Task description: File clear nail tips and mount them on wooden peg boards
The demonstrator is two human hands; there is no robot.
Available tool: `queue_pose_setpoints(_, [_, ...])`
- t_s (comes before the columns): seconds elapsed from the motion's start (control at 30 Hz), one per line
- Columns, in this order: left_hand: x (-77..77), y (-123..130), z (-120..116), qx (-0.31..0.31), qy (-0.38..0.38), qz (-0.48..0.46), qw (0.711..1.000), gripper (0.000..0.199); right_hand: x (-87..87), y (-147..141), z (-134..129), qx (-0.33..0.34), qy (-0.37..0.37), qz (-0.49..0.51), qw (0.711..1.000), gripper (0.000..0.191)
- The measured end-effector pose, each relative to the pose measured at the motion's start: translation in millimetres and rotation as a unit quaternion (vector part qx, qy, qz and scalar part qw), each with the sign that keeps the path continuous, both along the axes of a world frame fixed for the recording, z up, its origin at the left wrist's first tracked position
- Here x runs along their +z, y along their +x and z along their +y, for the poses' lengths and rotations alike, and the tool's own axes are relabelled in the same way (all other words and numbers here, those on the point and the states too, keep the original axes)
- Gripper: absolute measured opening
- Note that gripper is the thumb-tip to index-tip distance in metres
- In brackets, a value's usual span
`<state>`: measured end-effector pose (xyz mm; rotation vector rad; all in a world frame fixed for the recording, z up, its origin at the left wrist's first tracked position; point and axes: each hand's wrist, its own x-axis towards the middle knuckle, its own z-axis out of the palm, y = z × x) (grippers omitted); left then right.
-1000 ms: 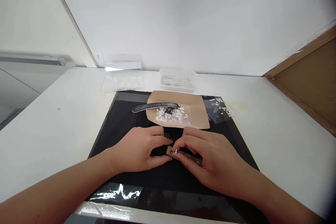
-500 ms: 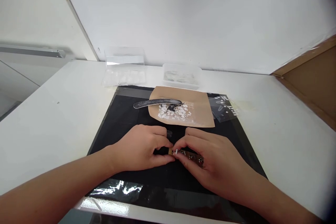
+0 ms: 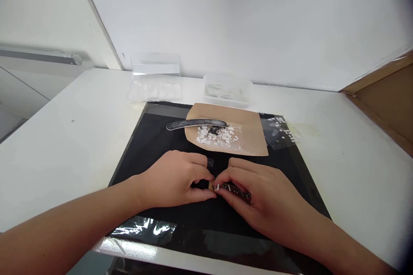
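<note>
A narrow brown strip (image 3: 237, 191) with small shiny dots and short white bits lies between my hands, low over the black mat (image 3: 190, 227). My left hand (image 3: 174, 180) pinches its tan left end with thumb and index finger. From the other side, my right hand (image 3: 261, 189) closes thumb and index finger round the strip near that same end. A small white piece (image 3: 217, 187) shows at the right fingertips. Part of the strip is hidden by the right hand. Just behind the left fingers sits a small clear piece (image 3: 210, 162).
Beyond my hands lies a tan paper sheet (image 3: 254, 137) with a heap of white scraps (image 3: 219, 137) and a dark nail file (image 3: 196, 124). White bits (image 3: 284, 129) are scattered at the right. An open clear case (image 3: 156, 88) and a clear tub (image 3: 227, 91) stand by the wall.
The view has shifted slightly. Both hands keep their pinch at the strip's left end, with hardly any movement of the fingers.
</note>
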<state>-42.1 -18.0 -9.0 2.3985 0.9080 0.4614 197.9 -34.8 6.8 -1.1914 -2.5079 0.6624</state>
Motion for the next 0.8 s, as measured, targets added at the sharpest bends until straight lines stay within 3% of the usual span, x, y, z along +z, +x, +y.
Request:
queue_pose_setpoints(0.17, [1.3, -2, 0, -0.009, 0.027, 0.014, 0.999, 0.032, 2.0, 2, 2, 0.012, -0.006, -0.004, 1.0, 0.007])
queue_pose_setpoints(0.3, [5.3, -7, 4, 0.005, 0.087, 0.014, 0.996, 0.045, 8.0, 13, 9, 0.016, -0.022, 0.003, 1.0, 0.017])
queue_pose_setpoints(0.53, [10.4, -14, 15, 0.05, 0.148, 0.037, 0.987, 0.032, 14.8, 25, 18, 0.034, -0.039, 0.02, 0.998, 0.03])
queue_pose_setpoints(0.8, [11.3, -15, 11, 0.031, 0.167, 0.117, 0.978, 0.032, 16.3, 29, 30, 0.003, 0.033, 0.093, 0.995, 0.015])
